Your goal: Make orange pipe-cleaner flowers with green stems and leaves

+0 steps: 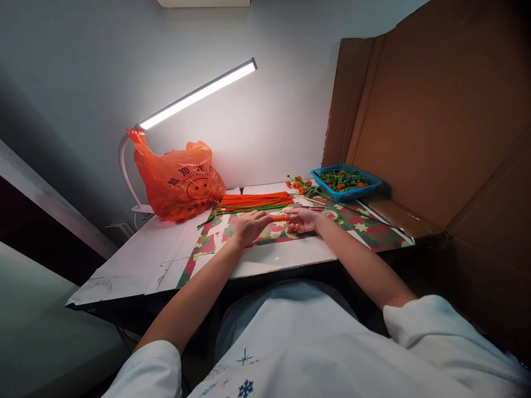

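Between my two hands stretches a short coiled orange pipe cleaner (pixel 280 218), held just above the table near its front. My left hand (pixel 250 226) pinches the coil's left end, its fingers pointing right. At the other end the curled fingers of my right hand (pixel 302 219) close on the coil; the fingertips partly hide it. Just behind my hands lies a bundle of straight orange pipe cleaners (pixel 259 199). Along its near side run several green pipe cleaners (pixel 249 209). A roll of tape (pixel 331 215) rests right of my right hand.
An orange plastic bag (pixel 178 182) stands at the back left beside a lit desk lamp (pixel 199 94). A blue basket (pixel 352 193) of green stems sits back right, with orange flowers (pixel 299 184) next to it. Tall cardboard (pixel 431 121) walls the right side. A patterned sheet (pixel 360 224) covers part of the table.
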Action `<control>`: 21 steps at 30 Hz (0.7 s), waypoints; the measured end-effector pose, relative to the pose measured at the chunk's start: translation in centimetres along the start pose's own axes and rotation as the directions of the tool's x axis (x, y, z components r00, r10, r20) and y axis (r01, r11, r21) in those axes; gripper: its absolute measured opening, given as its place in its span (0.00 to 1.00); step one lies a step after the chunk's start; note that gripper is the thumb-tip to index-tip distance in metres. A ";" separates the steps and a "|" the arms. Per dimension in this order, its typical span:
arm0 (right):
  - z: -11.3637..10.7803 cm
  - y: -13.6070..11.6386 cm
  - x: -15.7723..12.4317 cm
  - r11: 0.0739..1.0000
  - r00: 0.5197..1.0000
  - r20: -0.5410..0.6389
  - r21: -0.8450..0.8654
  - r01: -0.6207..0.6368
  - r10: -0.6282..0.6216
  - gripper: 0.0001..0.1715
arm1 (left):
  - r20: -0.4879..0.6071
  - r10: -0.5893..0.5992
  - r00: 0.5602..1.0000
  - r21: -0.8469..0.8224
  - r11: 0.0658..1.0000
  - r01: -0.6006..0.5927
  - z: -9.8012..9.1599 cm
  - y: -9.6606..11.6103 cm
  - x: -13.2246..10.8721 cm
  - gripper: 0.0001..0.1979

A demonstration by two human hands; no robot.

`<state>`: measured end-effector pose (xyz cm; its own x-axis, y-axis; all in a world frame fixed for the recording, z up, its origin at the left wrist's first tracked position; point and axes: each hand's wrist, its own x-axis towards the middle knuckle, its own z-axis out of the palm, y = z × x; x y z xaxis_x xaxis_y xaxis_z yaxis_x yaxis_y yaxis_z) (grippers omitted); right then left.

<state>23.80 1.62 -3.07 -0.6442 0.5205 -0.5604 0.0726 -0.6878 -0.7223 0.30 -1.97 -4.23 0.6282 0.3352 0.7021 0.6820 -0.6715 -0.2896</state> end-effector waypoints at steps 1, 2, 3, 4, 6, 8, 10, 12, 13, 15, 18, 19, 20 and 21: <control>0.1 0.0 0.0 1.000 1.000 -0.012 -0.013 -0.002 0.002 0.22 | 0.005 0.001 1.000 0.000 1.000 -0.001 0.0 0.0 0.0 0.11; 0.1 0.0 -0.1 1.000 1.000 -0.024 -0.031 -0.002 0.002 0.22 | 0.013 0.000 1.000 -0.002 1.000 0.000 0.0 0.0 0.0 0.11; 0.2 0.0 -0.1 0.998 0.999 -0.032 -0.055 -0.003 0.002 0.23 | 0.025 -0.005 1.000 -0.005 1.000 0.005 0.0 0.0 0.0 0.11; 0.3 0.0 -0.2 0.997 0.999 -0.039 -0.080 -0.004 0.001 0.23 | 0.038 -0.010 0.999 -0.006 1.000 0.010 0.0 0.0 0.0 0.11; 0.5 0.0 -0.3 0.992 0.999 -0.051 -0.126 -0.006 0.000 0.24 | 0.058 -0.017 0.998 -0.004 1.000 0.018 0.0 0.0 0.0 0.11; 0.6 0.0 -0.4 0.988 0.998 -0.064 -0.151 -0.010 0.000 0.24 | 0.067 -0.018 0.998 0.000 1.000 0.018 0.0 0.0 0.0 0.11; 0.6 0.0 -0.5 0.987 0.998 -0.066 -0.160 -0.012 0.001 0.24 | 0.062 -0.008 0.998 0.006 1.000 0.008 0.0 0.0 0.0 0.11; 0.6 0.0 -0.5 0.988 0.998 -0.069 -0.156 -0.019 0.008 0.23 | 0.040 0.009 0.999 0.020 1.000 -0.010 -0.1 0.0 0.0 0.11; 0.6 -0.1 -0.5 0.988 0.997 -0.076 -0.153 -0.022 0.010 0.22 | 0.029 0.019 0.999 0.027 0.999 -0.020 -0.1 0.0 0.0 0.11; 0.5 -0.1 -0.5 0.989 0.995 -0.096 -0.147 -0.019 0.005 0.21 | 0.017 0.030 0.999 0.035 0.999 -0.031 0.0 0.0 0.0 0.11; 0.3 -0.1 -0.3 0.990 0.995 -0.099 -0.144 -0.003 -0.012 0.19 | 0.036 0.020 0.999 0.014 1.000 -0.020 0.0 0.0 0.0 0.11; 0.3 -0.1 -0.2 0.989 0.995 -0.093 -0.148 0.004 -0.018 0.19 | 0.047 0.013 0.999 -0.002 1.000 -0.013 0.0 0.0 0.0 0.12; 0.3 0.0 -0.1 0.988 0.995 -0.090 -0.155 0.016 -0.030 0.19 | 0.056 0.004 0.998 -0.020 1.000 -0.003 0.0 0.0 0.0 0.12; 0.3 0.1 -0.1 0.986 0.995 -0.090 -0.164 0.034 -0.049 0.19 | 0.063 -0.008 0.998 -0.038 0.999 0.010 0.0 0.0 0.0 0.12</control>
<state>23.64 1.41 -2.98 -0.5757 0.5970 -0.5588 0.1747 -0.5778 -0.7973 0.32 -1.96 -4.29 0.6452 0.3815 0.6620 0.6737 -0.6926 -0.2576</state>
